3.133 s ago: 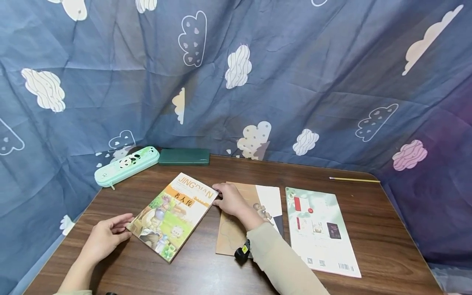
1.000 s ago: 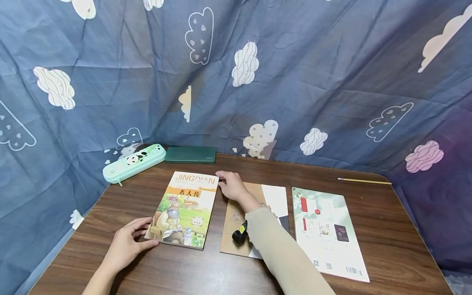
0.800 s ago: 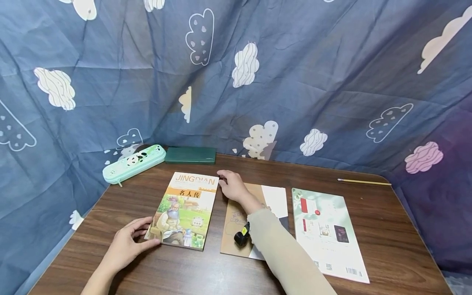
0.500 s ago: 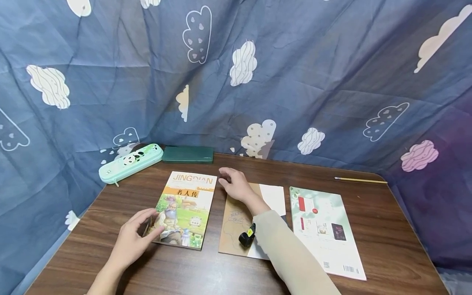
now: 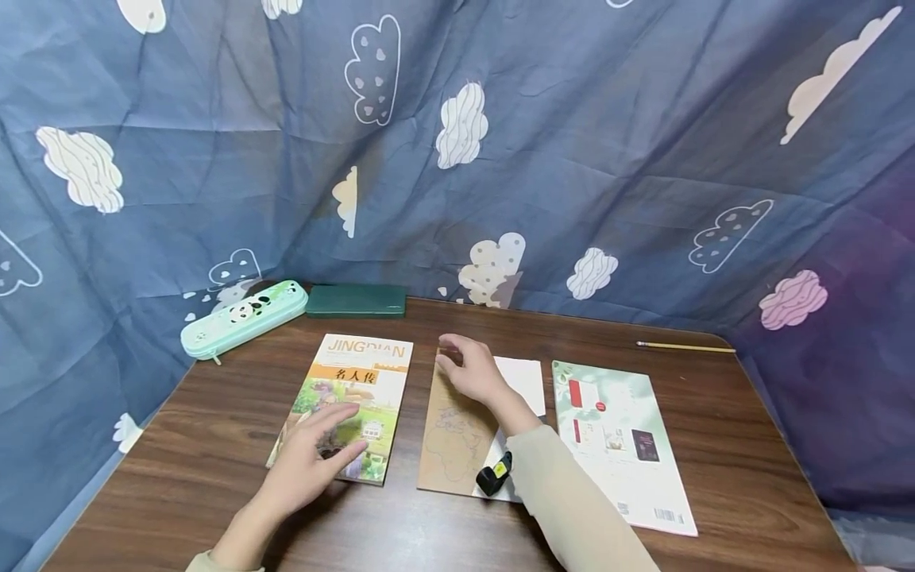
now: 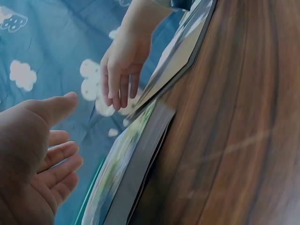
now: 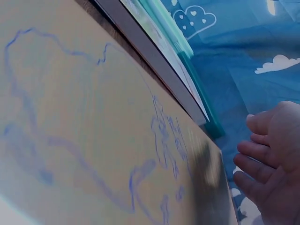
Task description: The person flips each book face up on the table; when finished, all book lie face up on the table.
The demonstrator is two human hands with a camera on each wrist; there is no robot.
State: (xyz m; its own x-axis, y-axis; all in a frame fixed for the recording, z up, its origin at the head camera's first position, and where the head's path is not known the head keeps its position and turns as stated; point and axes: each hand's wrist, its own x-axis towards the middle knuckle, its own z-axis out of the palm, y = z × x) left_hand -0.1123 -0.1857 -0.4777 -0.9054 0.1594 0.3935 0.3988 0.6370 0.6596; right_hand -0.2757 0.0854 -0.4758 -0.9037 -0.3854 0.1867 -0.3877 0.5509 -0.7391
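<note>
On the left of the table lies a book [image 5: 357,397] with an orange band, the letters JINGDIAN and a painted cover. My left hand [image 5: 307,457] hovers over its lower part, fingers loosely spread and holding nothing. In the left wrist view a gap separates the left hand [image 6: 37,159] from the book's edge [image 6: 136,164]. My right hand [image 5: 475,372] is above the top of a brown and white book [image 5: 453,445], its fingers slightly bent around nothing. The right wrist view shows blue pen lines on that brown cover [image 7: 93,112], with the right hand [image 7: 276,159] beyond its edge.
A booklet with a green and white cover [image 5: 622,445] lies at the right. Behind it is a yellow pencil [image 5: 686,347]. A mint panda pencil case [image 5: 243,318] and a dark green case [image 5: 356,302] stand at the back left, before a blue cloud-print curtain [image 5: 572,159].
The JINGDIAN book was turned from a slant to nearly straight. Both hands then let go of it; the left moved right over the cover, the right drew away to the right.
</note>
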